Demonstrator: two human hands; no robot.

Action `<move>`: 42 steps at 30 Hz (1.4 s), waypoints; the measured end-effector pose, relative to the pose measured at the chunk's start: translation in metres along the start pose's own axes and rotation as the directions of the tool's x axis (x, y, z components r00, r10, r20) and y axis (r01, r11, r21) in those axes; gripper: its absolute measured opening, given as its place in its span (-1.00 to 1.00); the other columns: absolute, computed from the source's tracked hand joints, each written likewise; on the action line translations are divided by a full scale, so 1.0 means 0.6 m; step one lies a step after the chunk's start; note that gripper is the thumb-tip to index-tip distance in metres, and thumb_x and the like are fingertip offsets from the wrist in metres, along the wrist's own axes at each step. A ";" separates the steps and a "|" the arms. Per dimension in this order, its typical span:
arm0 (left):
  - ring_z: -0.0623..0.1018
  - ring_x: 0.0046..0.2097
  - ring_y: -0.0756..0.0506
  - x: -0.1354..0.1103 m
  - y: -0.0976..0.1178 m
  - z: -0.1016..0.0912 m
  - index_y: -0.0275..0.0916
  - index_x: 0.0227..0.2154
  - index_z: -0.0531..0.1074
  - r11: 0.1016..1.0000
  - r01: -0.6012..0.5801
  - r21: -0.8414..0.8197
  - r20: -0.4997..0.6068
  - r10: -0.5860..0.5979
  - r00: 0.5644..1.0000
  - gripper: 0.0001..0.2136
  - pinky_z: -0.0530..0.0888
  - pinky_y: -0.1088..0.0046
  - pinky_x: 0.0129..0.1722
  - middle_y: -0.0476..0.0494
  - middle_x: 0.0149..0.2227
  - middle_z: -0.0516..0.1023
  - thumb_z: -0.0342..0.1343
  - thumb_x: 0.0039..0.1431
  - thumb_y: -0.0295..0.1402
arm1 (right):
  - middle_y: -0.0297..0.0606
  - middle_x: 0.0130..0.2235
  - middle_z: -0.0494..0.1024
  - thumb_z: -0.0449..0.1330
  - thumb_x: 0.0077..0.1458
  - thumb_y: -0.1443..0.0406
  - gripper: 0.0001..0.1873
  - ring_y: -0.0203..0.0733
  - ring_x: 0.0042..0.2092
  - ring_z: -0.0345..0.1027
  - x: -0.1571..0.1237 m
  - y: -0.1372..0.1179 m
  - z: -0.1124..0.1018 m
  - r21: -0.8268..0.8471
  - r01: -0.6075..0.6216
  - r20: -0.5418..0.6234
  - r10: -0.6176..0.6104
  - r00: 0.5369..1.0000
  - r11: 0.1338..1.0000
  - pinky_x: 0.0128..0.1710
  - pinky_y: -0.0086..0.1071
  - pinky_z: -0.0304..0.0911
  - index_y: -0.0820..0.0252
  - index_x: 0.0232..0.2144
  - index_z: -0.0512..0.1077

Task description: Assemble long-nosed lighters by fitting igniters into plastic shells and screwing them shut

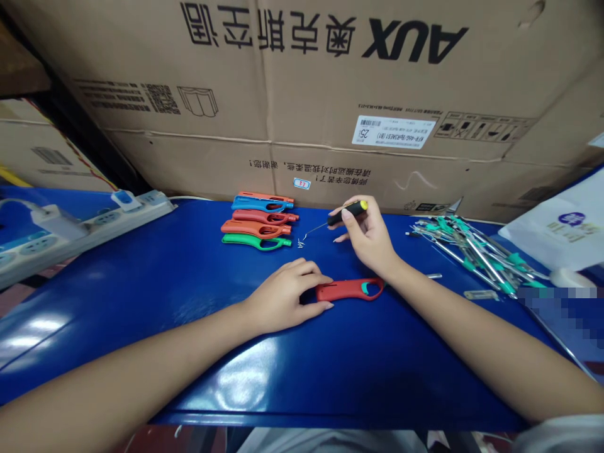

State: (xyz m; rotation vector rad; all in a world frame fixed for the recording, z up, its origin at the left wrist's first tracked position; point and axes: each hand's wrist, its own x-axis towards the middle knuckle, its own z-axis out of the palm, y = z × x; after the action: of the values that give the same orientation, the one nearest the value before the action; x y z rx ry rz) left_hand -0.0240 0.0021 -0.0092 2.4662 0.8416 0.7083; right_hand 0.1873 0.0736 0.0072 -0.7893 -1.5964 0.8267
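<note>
My left hand [287, 294] rests on the table, thumb and fingers closed around the near end of a red lighter body [342, 290]. This body lies flat, with a teal trigger in its loop, and its far end passes behind my right wrist. My right hand [365, 233] grips a screwdriver [349, 212] with a black and yellow handle, its thin shaft slanting down to the left. At the shaft's tip is a small pile of tiny silvery screws or pins [301, 243], too small to make out. A screw may be on the tip; I cannot tell.
Several lighter bodies [257, 227] in orange, blue, red and green lie in a column behind my left hand. At right is a heap of metal lighter tubes [476, 251] with teal parts, beside a white bag [561, 220]. A power strip [89, 226] lies left; a cardboard wall [302, 94] stands behind.
</note>
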 end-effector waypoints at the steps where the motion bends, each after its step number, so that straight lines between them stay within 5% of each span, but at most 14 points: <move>1: 0.50 -0.08 -0.16 0.000 -0.001 0.000 -0.22 0.05 0.52 1.000 -0.002 0.000 -0.002 0.002 1.000 -0.65 0.45 0.26 0.01 -0.17 -0.10 0.56 0.26 0.26 -0.22 | -0.27 -0.12 0.56 0.20 0.25 0.00 -0.63 -0.22 -0.23 0.56 0.001 -0.001 0.000 0.012 0.001 -0.008 -0.001 1.000 1.000 -0.47 -0.43 0.54 0.01 -0.07 0.22; 14: 0.51 -0.03 -0.19 0.001 -0.002 0.000 -0.15 0.07 0.50 1.000 -0.002 0.023 -0.026 0.003 1.000 -0.58 0.46 0.21 0.04 -0.18 -0.04 0.54 0.29 0.22 -0.11 | -0.32 -0.17 0.57 0.22 0.23 -0.01 -0.63 -0.26 -0.30 0.56 0.003 -0.012 0.003 0.106 -0.005 -0.062 0.012 0.998 0.994 -0.48 -0.44 0.53 0.01 -0.13 0.21; 17: 0.45 0.11 -0.26 0.006 -0.007 -0.008 -0.12 0.04 0.50 0.992 0.075 0.101 -0.202 -0.053 0.978 -0.52 0.38 0.11 0.17 -0.21 0.08 0.48 0.34 0.13 -0.02 | -0.33 -0.19 0.58 0.23 0.22 -0.03 -0.62 -0.27 -0.32 0.55 0.002 -0.015 0.003 0.114 -0.002 -0.074 0.010 0.997 0.994 -0.49 -0.45 0.52 0.01 -0.13 0.21; 21: 0.38 0.18 -0.31 0.014 -0.026 -0.024 -0.12 -0.06 0.56 0.926 0.310 0.218 -0.442 -0.189 0.877 -0.70 0.31 -0.01 0.21 -0.22 0.13 0.45 0.30 0.20 -0.15 | -0.34 -0.21 0.58 0.23 0.22 -0.03 -0.62 -0.27 -0.33 0.55 0.002 -0.023 0.004 0.125 0.000 -0.090 0.011 0.996 0.992 -0.51 -0.45 0.51 0.01 -0.14 0.20; 27: 0.33 0.27 -0.35 0.017 -0.042 -0.032 0.03 0.00 0.57 0.877 0.348 0.330 -0.369 -0.220 0.903 -0.72 0.17 -0.14 0.24 -0.07 0.20 0.50 0.24 0.23 -0.21 | -0.31 -0.20 0.58 0.21 0.23 -0.04 -0.62 -0.25 -0.31 0.56 0.002 -0.030 0.005 0.131 0.001 -0.089 0.010 0.996 0.991 -0.52 -0.46 0.48 0.00 -0.14 0.19; 42: 0.35 0.29 -0.32 0.016 -0.044 -0.024 -0.04 0.14 0.49 0.882 0.336 0.330 -0.300 -0.240 0.923 -0.65 0.00 -0.16 0.32 -0.10 0.19 0.54 0.12 0.34 -0.17 | -0.31 -0.18 0.56 0.19 0.23 -0.05 -0.60 -0.25 -0.31 0.55 0.008 -0.027 0.004 0.140 -0.014 -0.068 0.024 0.997 0.990 -0.48 -0.43 0.51 -0.01 -0.13 0.15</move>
State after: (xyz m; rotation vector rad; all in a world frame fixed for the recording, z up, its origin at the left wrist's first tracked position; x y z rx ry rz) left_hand -0.0372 0.0308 -0.0095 2.5164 1.5394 0.8196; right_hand 0.1833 0.0687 0.0230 -0.7266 -1.4546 0.9049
